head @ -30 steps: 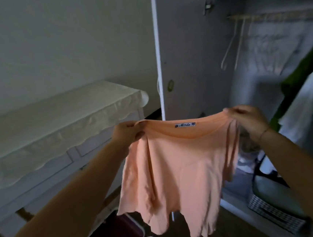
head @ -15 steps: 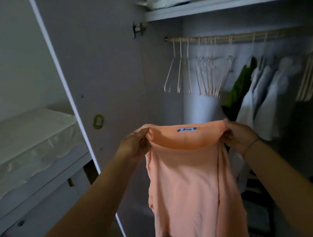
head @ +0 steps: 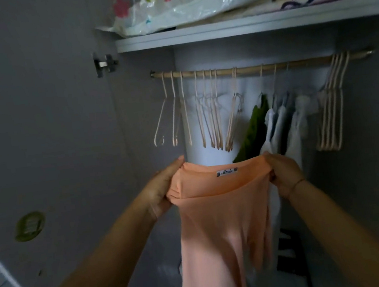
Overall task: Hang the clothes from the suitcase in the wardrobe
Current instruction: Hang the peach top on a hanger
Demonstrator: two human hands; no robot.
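Two hands hold one garment. The left hand [head: 163,190] and the right hand [head: 281,174] each grip an end of the neckline of a peach top [head: 220,223], fingers curled round the fabric. The collar is stretched sideways between them and the body hangs straight down below the wrists.

The wooden rod [head: 246,69] runs above and beyond both hands, parallel to the stretched collar. Empty pale hangers [head: 214,120] dangle from it. Some are straight above the left hand, and a tilted one ends just above the collar, between the two hands. Above the right hand hang a green garment [head: 252,135] and some white garments [head: 282,126]. A further bunch of bare hangers [head: 331,112] sits well out to that hand's right.

The next move probably needs one hand to let go and reach up for a hanger. The left looks better placed, with free hangers directly over it.

A small white neck label [head: 227,171] sits midway between the hands. Its script seems to read "Moda", though it is blurred.
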